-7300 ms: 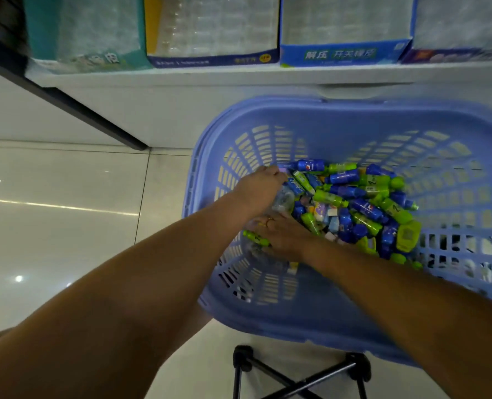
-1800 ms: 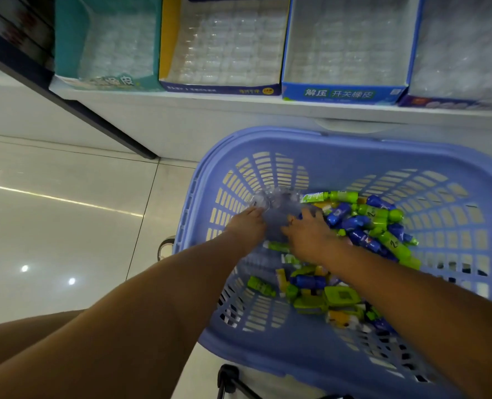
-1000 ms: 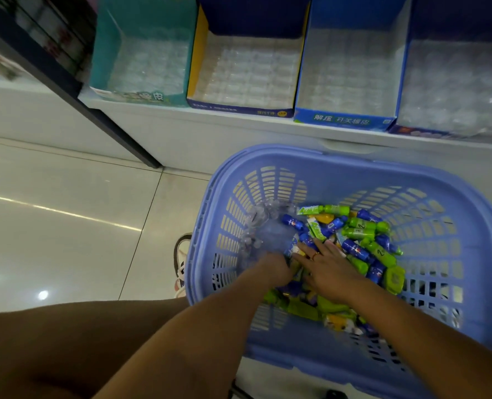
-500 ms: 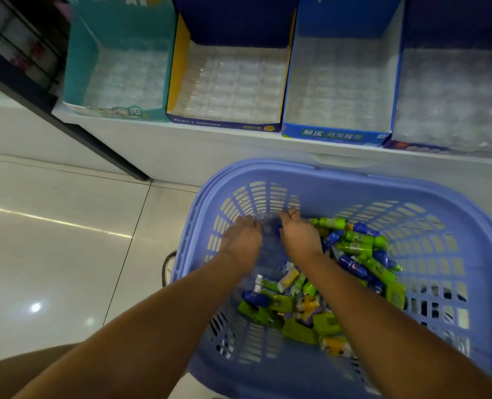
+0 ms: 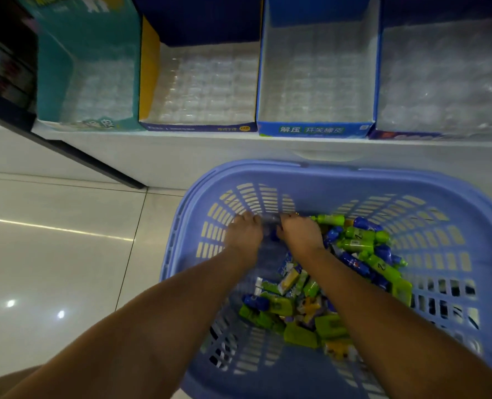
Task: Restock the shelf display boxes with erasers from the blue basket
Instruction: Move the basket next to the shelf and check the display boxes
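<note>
Erasers (image 5: pixel 357 243) heaped in one blue basket (image 5: pixel 268 169); four display boxes (image 5: pixel 316 130) above; left hand (image 5: pixel 244 234), right hand (image 5: pixel 299 234) grip clear tray (image 5: pixel 269 224).

In the blue basket (image 5: pixel 339 180), left hand (image 5: pixel 244 236) and right hand (image 5: pixel 299 234) grip clear plastic (image 5: pixel 269 223) (blurred) beside erasers (image 5: pixel 357 243), below 4 display boxes (image 5: pixel 314 130).

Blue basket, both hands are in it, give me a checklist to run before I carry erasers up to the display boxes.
1. In the blue basket, left hand and right hand: ok.
2. Plenty of erasers beside the right hand: ok.
3. Firm hold on a batch: cannot tell; the fingers curl away, with something clear and blurred between the hands.
4. Empty clear trays in the display boxes: ok.
5. The basket sits just below the shelf: ok.
</note>
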The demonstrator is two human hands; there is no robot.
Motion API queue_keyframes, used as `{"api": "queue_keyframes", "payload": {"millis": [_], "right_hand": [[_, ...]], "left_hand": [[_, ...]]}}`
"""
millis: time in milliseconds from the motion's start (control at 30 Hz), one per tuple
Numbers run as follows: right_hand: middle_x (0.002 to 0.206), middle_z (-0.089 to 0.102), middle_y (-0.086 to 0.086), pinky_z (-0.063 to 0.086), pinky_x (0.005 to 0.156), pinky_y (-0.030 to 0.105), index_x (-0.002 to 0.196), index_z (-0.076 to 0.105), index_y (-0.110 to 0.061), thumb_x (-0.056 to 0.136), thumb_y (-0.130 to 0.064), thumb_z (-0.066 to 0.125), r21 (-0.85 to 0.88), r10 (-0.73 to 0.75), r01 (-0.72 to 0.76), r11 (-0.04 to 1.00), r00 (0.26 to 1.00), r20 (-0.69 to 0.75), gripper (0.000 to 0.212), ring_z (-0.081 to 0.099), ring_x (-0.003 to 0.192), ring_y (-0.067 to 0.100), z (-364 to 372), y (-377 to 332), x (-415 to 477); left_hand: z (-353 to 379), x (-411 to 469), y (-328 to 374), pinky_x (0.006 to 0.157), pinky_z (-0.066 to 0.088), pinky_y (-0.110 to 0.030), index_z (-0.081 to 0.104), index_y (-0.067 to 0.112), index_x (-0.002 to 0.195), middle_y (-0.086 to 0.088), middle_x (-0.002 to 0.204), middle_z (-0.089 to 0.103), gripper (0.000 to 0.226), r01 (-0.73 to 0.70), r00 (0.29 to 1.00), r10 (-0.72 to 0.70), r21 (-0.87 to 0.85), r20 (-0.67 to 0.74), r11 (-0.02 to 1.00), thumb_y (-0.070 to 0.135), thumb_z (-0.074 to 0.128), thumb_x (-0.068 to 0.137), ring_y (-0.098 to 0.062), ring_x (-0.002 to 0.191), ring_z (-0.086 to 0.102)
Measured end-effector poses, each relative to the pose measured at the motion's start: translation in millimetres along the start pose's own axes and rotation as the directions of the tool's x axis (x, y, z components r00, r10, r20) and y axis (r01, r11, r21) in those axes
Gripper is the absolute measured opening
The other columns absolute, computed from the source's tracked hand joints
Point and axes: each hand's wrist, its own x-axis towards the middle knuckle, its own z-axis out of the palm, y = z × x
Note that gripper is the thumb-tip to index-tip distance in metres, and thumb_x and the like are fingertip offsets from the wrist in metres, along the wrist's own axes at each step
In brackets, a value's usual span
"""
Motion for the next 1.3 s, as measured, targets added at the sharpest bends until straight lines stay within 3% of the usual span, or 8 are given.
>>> {"api": "queue_keyframes", "payload": {"millis": [200, 367, 500, 600, 800, 933, 1100, 1300], "right_hand": [[0.088, 0.066, 0.015, 0.043, 0.062, 0.033, 0.092, 0.062, -0.009, 0.088, -0.022, 0.053, 0.391, 0.107, -0.046, 0.919, 0.985, -0.136, 0.016, 0.063, 0.081, 0.032, -23, 9, -31], [0.073, 0.066, 0.001, 0.051, 0.070, 0.031, 0.082, 0.064, -0.015, 0.092, -0.018, 0.057, 0.906, 0.024, -0.223, 0.360, 0.973, 0.229, 0.012, 0.065, 0.063, 0.009, -74, 22, -66], [0.082, 0.071, 0.009, 0.058, 0.068, 0.024, 0.088, 0.065, -0.008, 0.093, -0.012, 0.055, 0.965, -0.172, -0.262, -0.016, 0.951, 0.256, 0.012, 0.072, 0.080, 0.023, -133, 43, -97], [0.088, 0.069, 0.016, 0.058, 0.067, 0.026, 0.093, 0.062, -0.001, 0.092, -0.004, 0.052, 0.977, -0.154, -0.157, -0.146, 0.979, 0.135, 0.011, 0.071, 0.083, 0.027, -170, 59, -122], [0.077, 0.066, 0.007, 0.054, 0.057, 0.022, 0.086, 0.060, -0.013, 0.089, 0.004, 0.038, 0.961, 0.050, 0.108, -0.255, 0.994, -0.098, 0.027, 0.064, 0.059, 0.015, -234, 93, -163], [0.072, 0.066, -0.004, 0.049, 0.060, 0.021, 0.092, 0.068, -0.024, 0.092, -0.012, 0.055, 0.926, 0.409, 0.377, -0.004, 0.846, -0.342, 0.017, 0.058, 0.061, 0.009, -270, 138, -184], [0.078, 0.066, -0.011, 0.051, 0.063, 0.015, 0.093, 0.064, -0.024, 0.079, -0.027, 0.072, 0.772, 0.683, 0.300, 0.561, 0.359, -0.636, 0.016, 0.063, 0.068, -0.002, -310, 206, -186], [0.090, 0.070, 0.006, 0.046, 0.074, 0.022, 0.093, 0.071, -0.007, 0.081, -0.012, 0.065, 0.494, 0.410, 0.027, 0.869, 0.520, -0.749, 0.014, 0.066, 0.088, 0.025, -332, 254, -141]], "left_hand": [[-3, -9, -7, 0.092, 0.045, -0.039, 0.045, 0.000, 0.129, -0.020, 0.129, 0.051, 0.036, 0.119, 0.992, -0.104, -0.227, 0.078, 0.967, 0.008, 0.048, 0.095, -0.034, 0.116, 0.053], [-36, -30, -5, 0.075, 0.050, -0.035, 0.058, 0.004, 0.106, -0.014, 0.105, 0.063, 0.020, 0.324, 0.946, -0.273, -0.463, 0.176, 0.825, 0.006, 0.060, 0.086, -0.029, 0.099, 0.062], [-76, -60, 9, 0.050, 0.051, -0.023, 0.060, 0.004, 0.076, -0.008, 0.062, 0.056, 0.011, 0.395, 0.918, -0.051, -0.919, 0.394, 0.007, 0.007, 0.062, 0.086, -0.015, 0.052, 0.060], [-109, -89, 30, 0.061, 0.058, -0.032, 0.061, 0.008, 0.087, -0.009, 0.081, 0.069, 0.019, 0.246, 0.968, 0.178, -0.820, 0.178, -0.517, 0.015, 0.047, 0.096, -0.021, 0.072, 0.070], [-196, -122, 76, 0.060, 0.056, -0.024, 0.060, 0.007, 0.101, -0.006, 0.082, 0.073, 0.014, -0.116, 0.968, 0.127, -0.838, -0.215, -0.533, 0.013, 0.049, 0.096, -0.014, 0.072, 0.070], [-251, -128, 119, 0.057, 0.050, -0.017, 0.064, 0.015, 0.100, 0.003, 0.078, 0.067, 0.013, -0.373, 0.902, 0.113, -0.885, -0.416, -0.281, 0.021, 0.054, 0.095, -0.003, 0.063, 0.063], [-292, -104, 180, 0.065, 0.055, -0.030, 0.057, 0.015, 0.081, 0.000, 0.074, 0.058, 0.012, -0.441, 0.882, 0.161, -0.896, -0.444, -0.055, 0.014, 0.057, 0.093, -0.002, 0.054, 0.060], [-283, -75, 210, 0.067, 0.055, -0.030, 0.061, 0.014, 0.076, -0.002, 0.066, 0.062, 0.015, -0.360, 0.928, 0.064, -0.926, -0.368, -0.112, 0.012, 0.060, 0.091, -0.015, 0.060, 0.064]]}}
